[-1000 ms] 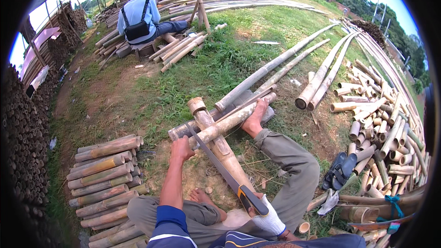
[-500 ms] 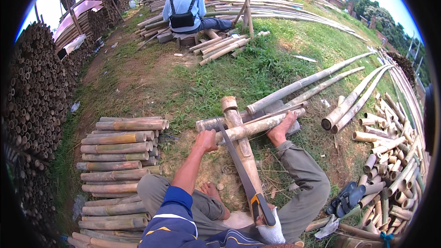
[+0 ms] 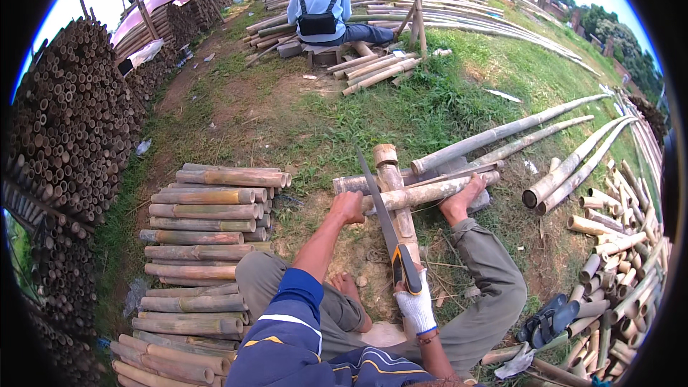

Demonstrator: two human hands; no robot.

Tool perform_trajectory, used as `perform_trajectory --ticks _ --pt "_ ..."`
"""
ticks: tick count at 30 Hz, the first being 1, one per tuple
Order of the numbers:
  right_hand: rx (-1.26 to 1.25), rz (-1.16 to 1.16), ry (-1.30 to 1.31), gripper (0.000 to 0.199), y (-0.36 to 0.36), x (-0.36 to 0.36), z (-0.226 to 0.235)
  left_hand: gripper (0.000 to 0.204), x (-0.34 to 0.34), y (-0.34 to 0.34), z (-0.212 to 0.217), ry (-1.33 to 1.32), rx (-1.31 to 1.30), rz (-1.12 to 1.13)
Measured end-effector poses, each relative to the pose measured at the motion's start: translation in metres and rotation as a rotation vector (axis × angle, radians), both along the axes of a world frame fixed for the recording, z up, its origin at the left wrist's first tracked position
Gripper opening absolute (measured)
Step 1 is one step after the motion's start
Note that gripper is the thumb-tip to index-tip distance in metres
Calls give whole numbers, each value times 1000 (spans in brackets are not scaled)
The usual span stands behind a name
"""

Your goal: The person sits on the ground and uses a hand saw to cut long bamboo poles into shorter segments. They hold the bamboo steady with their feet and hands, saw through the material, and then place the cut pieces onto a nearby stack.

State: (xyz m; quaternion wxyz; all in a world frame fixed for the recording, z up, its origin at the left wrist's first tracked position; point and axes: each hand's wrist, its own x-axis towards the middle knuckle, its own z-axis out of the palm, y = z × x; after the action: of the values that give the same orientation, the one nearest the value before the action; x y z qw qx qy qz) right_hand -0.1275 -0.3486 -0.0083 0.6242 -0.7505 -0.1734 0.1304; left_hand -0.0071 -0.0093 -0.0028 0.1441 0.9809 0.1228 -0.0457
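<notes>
My left hand [image 3: 349, 208] is closed around the near-left end of a bamboo pole [image 3: 446, 190]. That pole lies across a thick notched bamboo post [image 3: 407, 233], and my bare right foot [image 3: 463, 201] presses on its other end. In a white knitted glove, my right hand [image 3: 417, 309] grips a handsaw [image 3: 385, 209] by its orange-and-black handle. The saw's blade points away from me and crosses the pole just right of my left hand. How deep the teeth sit in the bamboo cannot be made out.
Cut bamboo lengths [image 3: 204, 211] are stacked at my left, beyond them a tall bamboo pile [image 3: 64, 107]. Short offcuts [image 3: 623, 265] and dark sandals [image 3: 548, 321] lie at right. Long poles [image 3: 509, 129] stretch away. Another person [image 3: 319, 7] sits ahead, back turned.
My gloved right hand has pushed the saw forward, so its blade reaches farther past the pole. My left hand still grips the bamboo. The whole view has shifted slightly.
</notes>
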Motion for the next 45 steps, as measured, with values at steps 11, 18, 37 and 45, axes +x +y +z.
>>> perform_trajectory --ticks 11,18,37,45 --pt "53 53 110 51 37 59 23 51 7 -4 -26 -88 -10 50" --pt "70 59 -110 56 15 22 -6 52 2 -6 -3 -13 -26 5" --pt "62 29 6 53 9 9 19 51 8 -5 -4 -21 -1 15" --pt "-39 -14 59 61 -37 -28 74 48 10 -12 -13 -62 9 44"
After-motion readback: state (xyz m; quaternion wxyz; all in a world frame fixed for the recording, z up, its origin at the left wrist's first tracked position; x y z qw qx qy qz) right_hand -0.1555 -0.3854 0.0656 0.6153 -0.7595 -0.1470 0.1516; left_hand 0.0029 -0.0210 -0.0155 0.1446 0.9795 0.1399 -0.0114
